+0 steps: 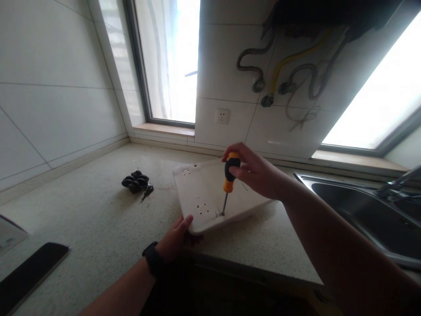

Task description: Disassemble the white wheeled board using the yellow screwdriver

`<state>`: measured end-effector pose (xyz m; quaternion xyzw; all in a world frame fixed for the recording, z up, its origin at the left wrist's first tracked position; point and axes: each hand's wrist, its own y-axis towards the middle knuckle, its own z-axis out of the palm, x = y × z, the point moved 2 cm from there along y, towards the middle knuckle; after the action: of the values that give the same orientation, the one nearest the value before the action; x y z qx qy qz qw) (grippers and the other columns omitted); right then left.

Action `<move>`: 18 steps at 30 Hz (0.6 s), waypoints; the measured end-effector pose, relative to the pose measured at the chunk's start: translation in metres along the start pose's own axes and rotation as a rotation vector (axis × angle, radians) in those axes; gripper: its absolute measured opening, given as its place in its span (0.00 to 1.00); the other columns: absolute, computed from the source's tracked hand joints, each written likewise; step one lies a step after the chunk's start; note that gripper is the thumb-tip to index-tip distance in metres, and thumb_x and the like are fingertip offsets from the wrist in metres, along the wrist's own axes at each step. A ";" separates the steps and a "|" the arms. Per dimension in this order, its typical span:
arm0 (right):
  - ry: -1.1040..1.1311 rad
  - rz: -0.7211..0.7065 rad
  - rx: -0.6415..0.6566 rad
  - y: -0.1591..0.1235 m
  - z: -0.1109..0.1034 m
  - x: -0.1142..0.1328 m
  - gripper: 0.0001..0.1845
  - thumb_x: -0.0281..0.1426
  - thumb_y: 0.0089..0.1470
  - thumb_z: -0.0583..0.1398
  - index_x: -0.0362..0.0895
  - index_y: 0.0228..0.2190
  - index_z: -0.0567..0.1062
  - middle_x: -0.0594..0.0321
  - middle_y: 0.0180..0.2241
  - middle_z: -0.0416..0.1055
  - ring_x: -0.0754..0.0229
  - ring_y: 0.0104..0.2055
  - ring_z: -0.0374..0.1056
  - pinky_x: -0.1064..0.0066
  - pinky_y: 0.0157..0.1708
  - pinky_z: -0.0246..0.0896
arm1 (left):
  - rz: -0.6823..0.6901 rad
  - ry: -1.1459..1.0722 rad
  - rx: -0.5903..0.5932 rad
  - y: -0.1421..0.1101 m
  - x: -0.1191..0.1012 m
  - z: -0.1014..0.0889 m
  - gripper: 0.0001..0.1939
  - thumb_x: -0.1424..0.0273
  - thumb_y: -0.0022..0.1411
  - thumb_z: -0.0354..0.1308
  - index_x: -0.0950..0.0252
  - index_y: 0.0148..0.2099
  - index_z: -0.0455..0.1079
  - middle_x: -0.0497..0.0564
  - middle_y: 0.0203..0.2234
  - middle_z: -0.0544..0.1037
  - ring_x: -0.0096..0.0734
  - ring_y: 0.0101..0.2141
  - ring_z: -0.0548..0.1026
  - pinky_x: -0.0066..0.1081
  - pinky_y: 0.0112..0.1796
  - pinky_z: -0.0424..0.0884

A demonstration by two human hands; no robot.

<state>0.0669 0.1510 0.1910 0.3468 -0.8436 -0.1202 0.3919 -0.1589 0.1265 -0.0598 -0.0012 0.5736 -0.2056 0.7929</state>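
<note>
A white board (210, 184) with rounded corners and small groups of holes lies on the countertop. My left hand (177, 235) grips its near left corner, thumb on top and fingers underneath. In my right hand (251, 169) is a screwdriver (229, 181) with a yellow and black handle, held nearly upright. Its tip meets the board near the front edge, beside some small metal pieces too fine to make out. Left of the board sit several black casters (134, 181) in a cluster, next to a small pile of screws (148, 192).
On the right a steel sink (348, 219) with a faucet (399, 184) is set into the counter. A dark flat slab (33, 274) and a white box (9, 232) lie at the left. Hoses (279, 70) and a socket (222, 116) are on the wall behind.
</note>
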 end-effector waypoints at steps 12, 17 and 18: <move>0.014 -0.003 0.059 -0.003 -0.008 -0.003 0.18 0.27 0.58 0.62 0.47 0.50 0.68 0.58 0.46 0.71 0.60 0.43 0.72 0.66 0.42 0.70 | -0.040 0.015 -0.012 -0.001 -0.004 0.003 0.33 0.42 0.56 0.61 0.65 0.48 0.65 0.53 0.29 0.78 0.36 0.27 0.76 0.34 0.31 0.69; -0.196 0.053 -0.078 0.003 -0.009 -0.006 0.21 0.42 0.51 0.71 0.48 0.42 0.73 0.61 0.40 0.65 0.61 0.35 0.65 0.66 0.33 0.68 | -0.054 -0.002 -0.015 -0.003 -0.006 0.005 0.33 0.42 0.56 0.61 0.65 0.50 0.65 0.54 0.31 0.79 0.37 0.28 0.77 0.34 0.30 0.68; -0.165 0.066 -0.083 0.004 -0.009 -0.007 0.23 0.41 0.49 0.72 0.48 0.44 0.73 0.61 0.39 0.66 0.61 0.35 0.66 0.66 0.34 0.69 | -0.054 0.000 -0.017 -0.003 -0.005 0.004 0.34 0.42 0.56 0.61 0.66 0.50 0.65 0.54 0.31 0.79 0.37 0.28 0.77 0.34 0.30 0.68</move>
<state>0.0753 0.1596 0.1949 0.2912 -0.8783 -0.1700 0.3390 -0.1572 0.1247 -0.0527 -0.0236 0.5750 -0.2221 0.7871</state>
